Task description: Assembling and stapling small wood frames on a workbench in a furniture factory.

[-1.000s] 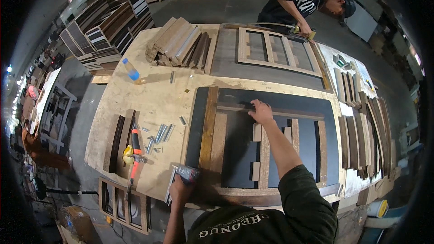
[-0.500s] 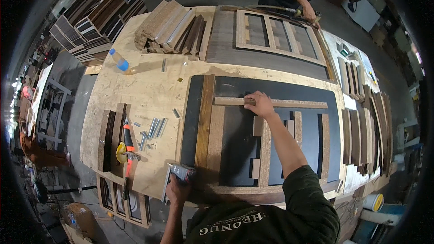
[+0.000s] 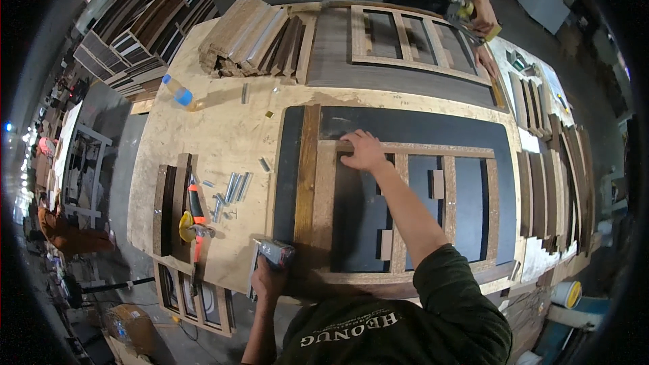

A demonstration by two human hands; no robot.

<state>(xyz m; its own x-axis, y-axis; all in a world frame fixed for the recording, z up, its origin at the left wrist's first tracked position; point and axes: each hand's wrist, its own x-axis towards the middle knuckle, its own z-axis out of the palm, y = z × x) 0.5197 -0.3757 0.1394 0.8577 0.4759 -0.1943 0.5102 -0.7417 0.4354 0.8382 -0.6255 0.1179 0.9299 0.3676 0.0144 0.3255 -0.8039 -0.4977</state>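
Note:
My left hand grips a grey staple gun at the near edge of the table, beside the near left corner of a wooden frame. My right hand is closed over the left part of the frame's far rail, thumb on the near side and fingers beyond it. That rail lies against the far ends of several upright strips. Small wood blocks sit beside the uprights. Beneath is a dark panel, with a brown board along the frame's left side.
Left on the table lie silver staple strips, orange-handled pliers, dark wood strips and a bottle. Stacked strips stand at the back. Across the table a co-worker's hand holds a tool over another frame. More strips lie right.
My right hand has moved left along the far rail, which now lies against the uprights' ends. The staple gun stays near the same corner. The co-worker has raised a tool.

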